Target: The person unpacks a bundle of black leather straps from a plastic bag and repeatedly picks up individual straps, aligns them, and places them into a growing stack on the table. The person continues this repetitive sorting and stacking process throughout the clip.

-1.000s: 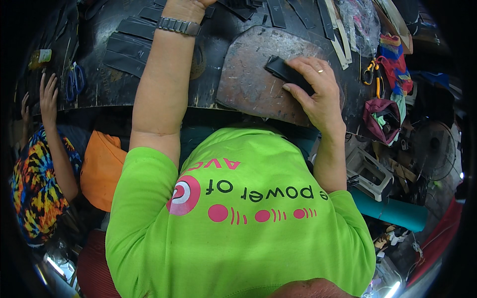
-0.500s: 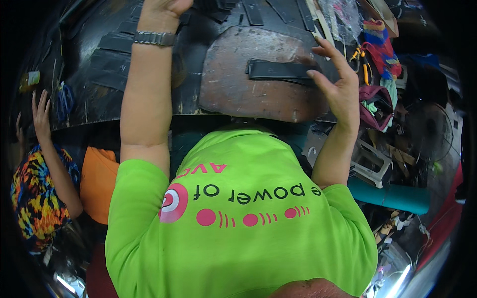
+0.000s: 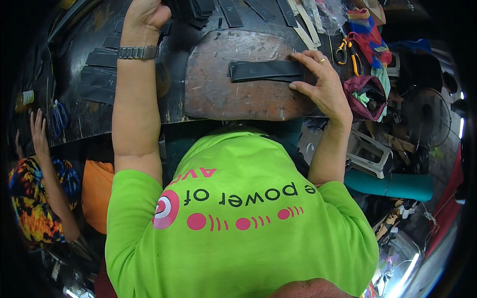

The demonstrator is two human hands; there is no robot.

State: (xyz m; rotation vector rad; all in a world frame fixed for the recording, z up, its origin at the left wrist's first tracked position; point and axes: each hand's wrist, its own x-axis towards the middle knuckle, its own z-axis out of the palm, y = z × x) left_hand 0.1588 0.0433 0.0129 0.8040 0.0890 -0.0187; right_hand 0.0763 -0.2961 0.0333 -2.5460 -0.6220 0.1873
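Fingers (image 3: 304, 58) of the right hand (image 3: 323, 84) are pressed flat and spread on the right end of a long, matte black rubber strip (image 3: 266, 70), laid lengthwise across a worn brown board (image 3: 233, 94), while the left hand (image 3: 145, 12) is closed over dark strips (image 3: 196, 10) at the bench's far edge.

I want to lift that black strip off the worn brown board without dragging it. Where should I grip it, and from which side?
Probably the left end of the black strip. It lies flat, lengthwise across the brown board, and the right hand already presses its right end, so that end is covered. The left end lies free with bare board around it. Come from the left and pinch top and bottom edges. The left hand is up by other strips.
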